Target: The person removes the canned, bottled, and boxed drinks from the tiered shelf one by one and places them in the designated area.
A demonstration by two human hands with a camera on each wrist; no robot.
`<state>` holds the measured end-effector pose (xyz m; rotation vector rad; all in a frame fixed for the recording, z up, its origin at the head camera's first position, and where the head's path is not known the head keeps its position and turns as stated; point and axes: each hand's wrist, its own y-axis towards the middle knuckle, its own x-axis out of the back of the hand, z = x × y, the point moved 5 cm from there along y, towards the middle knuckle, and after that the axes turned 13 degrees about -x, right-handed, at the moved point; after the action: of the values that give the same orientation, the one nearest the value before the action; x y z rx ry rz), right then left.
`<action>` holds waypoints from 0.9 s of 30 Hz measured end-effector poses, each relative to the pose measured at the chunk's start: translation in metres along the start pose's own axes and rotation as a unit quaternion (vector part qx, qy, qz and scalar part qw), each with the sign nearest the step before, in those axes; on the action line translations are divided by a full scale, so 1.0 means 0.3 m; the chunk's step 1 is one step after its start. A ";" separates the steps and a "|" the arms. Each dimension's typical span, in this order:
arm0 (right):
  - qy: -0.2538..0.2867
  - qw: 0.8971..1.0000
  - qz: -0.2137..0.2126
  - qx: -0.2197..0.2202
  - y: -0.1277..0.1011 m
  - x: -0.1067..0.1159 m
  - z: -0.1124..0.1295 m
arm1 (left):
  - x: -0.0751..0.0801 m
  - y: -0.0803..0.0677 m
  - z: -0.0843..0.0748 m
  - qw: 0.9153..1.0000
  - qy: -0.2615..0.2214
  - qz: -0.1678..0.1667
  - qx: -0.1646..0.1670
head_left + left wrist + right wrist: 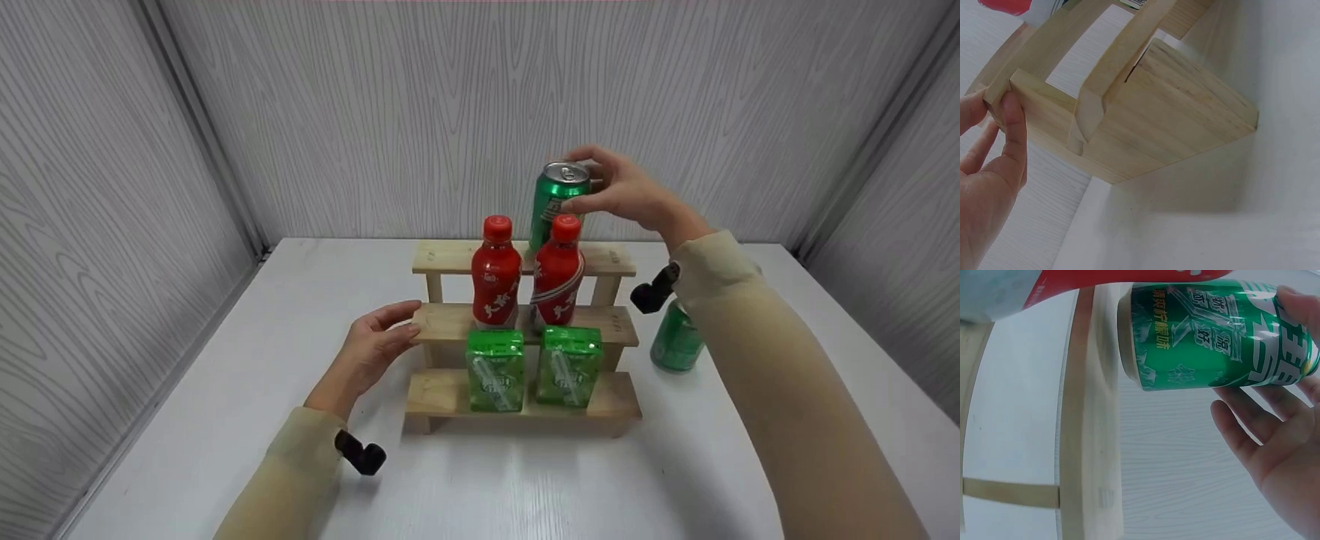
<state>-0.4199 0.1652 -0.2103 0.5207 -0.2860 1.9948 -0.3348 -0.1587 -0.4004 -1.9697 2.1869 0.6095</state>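
Note:
A three-step wooden shelf [450, 321] stands on the white table [525, 480]. My right hand [611, 191] grips a green can [556, 201] round its top rim, with the can's base at the top step. In the right wrist view the green can [1202, 332] sits against the wooden step, my right hand [1275, 439] beside it. My left hand [386, 334] holds the left end of the middle step, thumb on top. The left wrist view shows my left hand [1008, 146] pinching the wooden shelf [1168, 118] at its corner.
Two red bottles [496, 274] [559, 279] stand on the middle step, in front of the can. Two green cartons [495, 371] [568, 365] stand on the bottom step. A second green can [675, 346] stands on the table right of the shelf, partly behind my right sleeve. Grey walls close in three sides.

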 end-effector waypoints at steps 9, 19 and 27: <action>0.004 0.999 -0.030 0.019 -0.058 0.043 -0.016 | 0.003 0.008 0.003 1.000 0.002 -0.003 0.014; -0.018 0.998 -0.061 0.005 -0.115 0.097 -0.035 | -0.001 0.008 0.007 1.000 -0.002 0.001 0.002; -0.003 0.997 -0.080 0.008 -0.170 0.149 -0.050 | -0.001 0.013 0.012 1.000 -0.011 0.004 -0.004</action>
<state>-0.3958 0.2299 -0.2032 0.5430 -0.2246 1.8410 -0.3392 -0.1567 -0.4027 -1.9491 2.1843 0.6395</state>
